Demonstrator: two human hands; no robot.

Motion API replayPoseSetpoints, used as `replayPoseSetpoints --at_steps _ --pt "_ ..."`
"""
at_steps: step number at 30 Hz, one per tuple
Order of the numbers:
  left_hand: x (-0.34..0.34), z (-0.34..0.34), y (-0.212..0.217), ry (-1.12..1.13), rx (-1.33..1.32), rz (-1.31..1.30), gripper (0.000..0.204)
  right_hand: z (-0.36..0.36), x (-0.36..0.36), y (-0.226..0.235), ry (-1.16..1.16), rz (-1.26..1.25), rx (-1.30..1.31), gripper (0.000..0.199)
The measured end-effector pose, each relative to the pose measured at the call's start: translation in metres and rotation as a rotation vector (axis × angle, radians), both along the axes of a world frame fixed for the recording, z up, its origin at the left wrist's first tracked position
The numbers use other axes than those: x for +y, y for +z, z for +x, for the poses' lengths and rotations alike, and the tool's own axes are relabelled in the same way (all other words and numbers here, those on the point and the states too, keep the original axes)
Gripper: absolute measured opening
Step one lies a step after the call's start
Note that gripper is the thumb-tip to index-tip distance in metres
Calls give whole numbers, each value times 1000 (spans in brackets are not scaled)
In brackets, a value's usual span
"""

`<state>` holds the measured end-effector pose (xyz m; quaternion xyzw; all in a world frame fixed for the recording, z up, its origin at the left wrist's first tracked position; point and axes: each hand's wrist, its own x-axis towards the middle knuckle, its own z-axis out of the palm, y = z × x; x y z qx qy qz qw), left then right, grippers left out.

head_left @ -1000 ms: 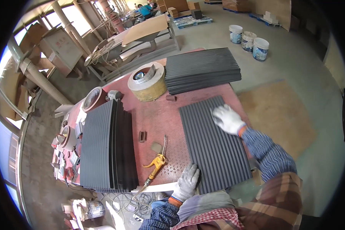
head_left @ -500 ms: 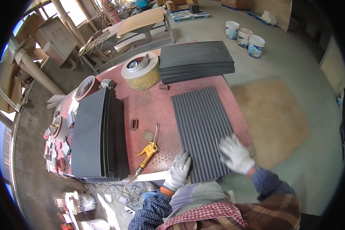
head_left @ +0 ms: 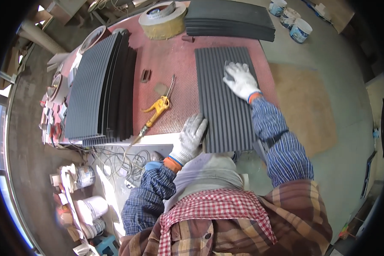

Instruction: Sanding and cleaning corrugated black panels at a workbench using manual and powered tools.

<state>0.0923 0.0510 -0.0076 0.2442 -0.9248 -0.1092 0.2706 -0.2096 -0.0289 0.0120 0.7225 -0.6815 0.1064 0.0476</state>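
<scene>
Here the layout ran left to right across the red perforated metal worktable point(head_left: 175, 68). At the left edge lay a stack of dark grey ribbed panels point(head_left: 100, 89), their edges fanned, probably so single sheets could be lifted off. Near the table's centre lay a yellow-handled air blow gun point(head_left: 155, 111), its nozzle pointing away from the person and its hose trailing off the near edge, well apart from both hands.

The left hand point(head_left: 190, 138), in a white knitted work glove, rested at the near left corner of the single dark grey ribbed panel point(head_left: 226, 102) lying flat on the table. Its fingers were extended and close together, laid flat on the panel edge, gripping nothing; the placement appeared to steady the sheet against sliding.

The right hand point(head_left: 240, 80), likewise gloved, lay palm-down on the far right part of the same panel. Its fingers point(head_left: 232, 68) were spread moderately and pressed on the ribs, closed around nothing.

Beyond, at the far edge, sat a large roll of tan tape point(head_left: 163, 21) and a second flat stack of dark panels point(head_left: 228, 19)
</scene>
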Motion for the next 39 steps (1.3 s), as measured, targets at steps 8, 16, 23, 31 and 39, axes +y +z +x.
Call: replayPoseSetpoints --at_steps 8,16,23,31,39 --pt "83 66 -6 312 78 869 51 123 210 21 438 359 -7 69" --pt "60 24 2 -118 870 2196 118 101 54 -1 240 22 -74 58" --pt "65 32 2 190 1059 2115 101 159 185 19 503 301 107 63" --pt "67 18 -3 61 1014 2194 110 94 69 -1 175 57 -99 57" --pt "63 21 -26 216 940 2009 96 124 187 5 421 193 -141 64"
